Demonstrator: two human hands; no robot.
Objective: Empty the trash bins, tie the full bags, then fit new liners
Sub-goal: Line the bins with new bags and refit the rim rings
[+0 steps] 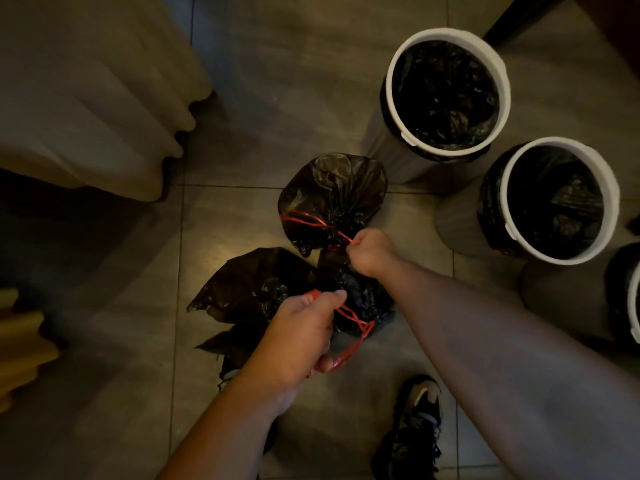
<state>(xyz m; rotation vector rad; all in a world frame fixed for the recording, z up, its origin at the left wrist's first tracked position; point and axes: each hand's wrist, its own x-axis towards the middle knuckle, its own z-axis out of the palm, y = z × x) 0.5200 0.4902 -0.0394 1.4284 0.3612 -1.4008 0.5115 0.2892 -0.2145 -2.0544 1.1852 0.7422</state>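
Note:
Two black trash bags with red drawstrings lie on the tiled floor. My right hand (pixel 372 252) is closed on the red drawstring (pixel 311 221) of the far bag (pixel 332 192). The near bag (pixel 256 285) lies partly under my arms, and my left hand (pixel 301 336) grips its red drawstring (pixel 356 325). Two grey bins with white rims stand at the right, the far bin (pixel 498 64) and the near bin (pixel 613 188), each lined with a black bag. A third bin (pixel 632 306) shows at the right edge.
Pale curtains (pixel 90 95) hang at the left. A dark furniture leg (pixel 519 19) stands behind the far bin. My shoe (pixel 415 427) is on the floor below my right arm. A yellowish object (pixel 20 341) sits at the left edge.

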